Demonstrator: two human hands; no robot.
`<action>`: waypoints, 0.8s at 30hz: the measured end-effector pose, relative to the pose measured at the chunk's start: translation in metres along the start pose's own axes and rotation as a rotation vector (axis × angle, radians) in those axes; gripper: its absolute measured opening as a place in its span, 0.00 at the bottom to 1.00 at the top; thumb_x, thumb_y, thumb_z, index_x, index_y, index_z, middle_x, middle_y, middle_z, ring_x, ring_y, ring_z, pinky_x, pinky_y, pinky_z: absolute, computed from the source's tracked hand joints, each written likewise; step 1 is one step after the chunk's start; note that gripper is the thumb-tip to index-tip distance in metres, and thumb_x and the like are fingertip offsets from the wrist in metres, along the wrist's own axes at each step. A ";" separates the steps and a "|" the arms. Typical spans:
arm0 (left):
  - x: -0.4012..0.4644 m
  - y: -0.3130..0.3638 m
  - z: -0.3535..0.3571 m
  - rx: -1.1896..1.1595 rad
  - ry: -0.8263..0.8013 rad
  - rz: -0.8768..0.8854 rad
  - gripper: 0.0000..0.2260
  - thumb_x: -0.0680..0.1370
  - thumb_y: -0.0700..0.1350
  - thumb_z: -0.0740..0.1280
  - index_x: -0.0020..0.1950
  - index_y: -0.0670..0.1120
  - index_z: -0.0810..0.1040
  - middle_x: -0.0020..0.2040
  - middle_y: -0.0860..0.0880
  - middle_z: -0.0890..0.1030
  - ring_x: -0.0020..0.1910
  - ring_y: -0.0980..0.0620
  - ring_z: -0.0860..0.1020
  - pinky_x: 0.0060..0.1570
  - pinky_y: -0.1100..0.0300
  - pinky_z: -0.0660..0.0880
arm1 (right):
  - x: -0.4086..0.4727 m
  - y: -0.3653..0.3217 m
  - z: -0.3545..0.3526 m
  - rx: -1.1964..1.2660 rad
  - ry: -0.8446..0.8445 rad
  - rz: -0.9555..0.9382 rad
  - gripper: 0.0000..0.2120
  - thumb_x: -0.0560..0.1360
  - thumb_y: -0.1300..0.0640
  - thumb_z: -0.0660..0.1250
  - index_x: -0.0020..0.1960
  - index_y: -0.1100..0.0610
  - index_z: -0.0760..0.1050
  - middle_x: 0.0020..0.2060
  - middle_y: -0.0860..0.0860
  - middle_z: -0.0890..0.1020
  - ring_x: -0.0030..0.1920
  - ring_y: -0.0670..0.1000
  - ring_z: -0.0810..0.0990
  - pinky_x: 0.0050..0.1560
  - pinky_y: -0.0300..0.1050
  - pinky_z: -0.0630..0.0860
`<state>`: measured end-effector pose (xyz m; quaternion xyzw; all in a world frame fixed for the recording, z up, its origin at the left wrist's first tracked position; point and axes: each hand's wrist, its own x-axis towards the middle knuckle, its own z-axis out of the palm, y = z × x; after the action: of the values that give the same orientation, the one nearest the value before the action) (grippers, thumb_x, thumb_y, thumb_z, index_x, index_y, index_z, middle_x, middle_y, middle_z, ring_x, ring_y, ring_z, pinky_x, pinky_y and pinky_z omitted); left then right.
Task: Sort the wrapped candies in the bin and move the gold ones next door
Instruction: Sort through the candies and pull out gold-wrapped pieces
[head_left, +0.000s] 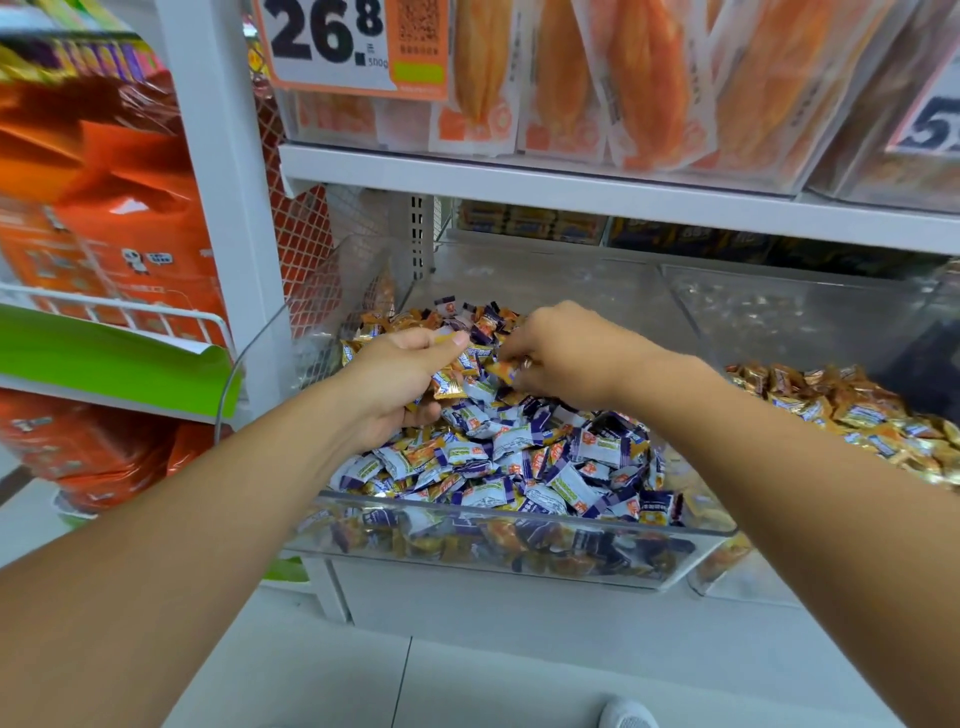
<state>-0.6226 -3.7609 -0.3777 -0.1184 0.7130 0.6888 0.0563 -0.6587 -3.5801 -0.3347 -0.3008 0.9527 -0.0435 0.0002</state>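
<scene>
A white shoe toe (628, 714) shows on the pale floor tiles (467, 675) at the bottom edge. Above it, two bare forearms reach forward into a clear plastic bin (519, 525) that sits on the lowest shelf of a white rack. The bin is heaped with wrapped candies (498, 457), mostly purple and white near the front, with gold ones mixed in toward the back and lower down behind the front wall.

The left hand (400, 379) is over the left part of the heap, palm turned inward, its fingers and thumb curled round a small bunch of gold candies (449, 382). The right hand (561, 353) is just beside it, knuckles up, its fingertips pinching a single gold candy (501, 370) right above the pile. The two hands are nearly touching.

To the right, a second clear bin (691, 322) stands against the first; it holds a heap of gold-wrapped candies (852, 410).

Further back, the shelf above (571, 182) carries clear packs of orange dried snacks (639, 78) and an orange-edged price sign (353, 47) reading 26.8. On the far left, a wire rack (119, 312) holds orange bags (130, 208).
</scene>
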 end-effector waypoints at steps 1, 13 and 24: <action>-0.001 0.001 0.000 -0.007 -0.001 0.001 0.15 0.78 0.54 0.69 0.53 0.42 0.81 0.64 0.45 0.78 0.40 0.56 0.78 0.23 0.67 0.69 | -0.007 0.001 -0.010 0.056 0.042 -0.009 0.14 0.78 0.53 0.70 0.63 0.51 0.80 0.45 0.44 0.83 0.45 0.47 0.80 0.45 0.42 0.74; -0.059 0.067 0.125 0.146 -0.438 0.329 0.06 0.78 0.52 0.70 0.47 0.50 0.81 0.42 0.46 0.86 0.24 0.57 0.70 0.20 0.65 0.66 | -0.173 0.088 -0.064 1.894 0.070 0.794 0.06 0.72 0.57 0.68 0.45 0.59 0.75 0.32 0.52 0.73 0.23 0.42 0.71 0.15 0.28 0.62; -0.024 0.086 0.242 0.598 -0.438 0.329 0.10 0.83 0.51 0.63 0.53 0.44 0.77 0.45 0.43 0.84 0.34 0.53 0.80 0.28 0.62 0.71 | -0.196 0.157 -0.026 2.077 0.386 0.792 0.10 0.80 0.52 0.64 0.49 0.59 0.77 0.51 0.62 0.80 0.59 0.63 0.79 0.61 0.59 0.77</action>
<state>-0.6407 -3.5156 -0.2990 0.1684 0.8624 0.4600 0.1279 -0.5888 -3.3374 -0.3264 0.1804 0.4672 -0.8576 0.1168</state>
